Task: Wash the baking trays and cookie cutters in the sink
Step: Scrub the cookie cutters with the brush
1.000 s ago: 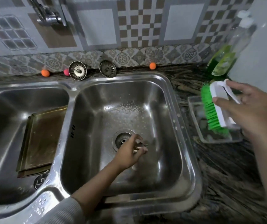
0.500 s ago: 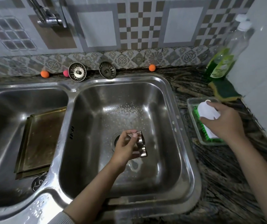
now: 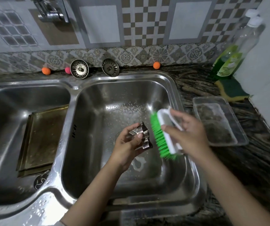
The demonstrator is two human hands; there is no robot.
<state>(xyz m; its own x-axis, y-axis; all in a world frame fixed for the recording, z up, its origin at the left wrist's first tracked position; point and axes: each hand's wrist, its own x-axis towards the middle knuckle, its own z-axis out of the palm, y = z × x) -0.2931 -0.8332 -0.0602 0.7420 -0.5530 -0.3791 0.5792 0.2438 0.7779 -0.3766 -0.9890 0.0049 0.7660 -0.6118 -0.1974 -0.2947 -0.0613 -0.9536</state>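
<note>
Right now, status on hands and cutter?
Left hand grips the shiny metal cookie cutter over the right steel basin. Right hand holds the green-bristled white scrub brush beside it. Nothing between them.

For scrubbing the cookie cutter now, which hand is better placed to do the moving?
The right hand. It already holds the scrub brush, with green bristles facing the cookie cutter just beside it. The left hand pinches the cutter over the right sink basin, so it should steady it.
</note>
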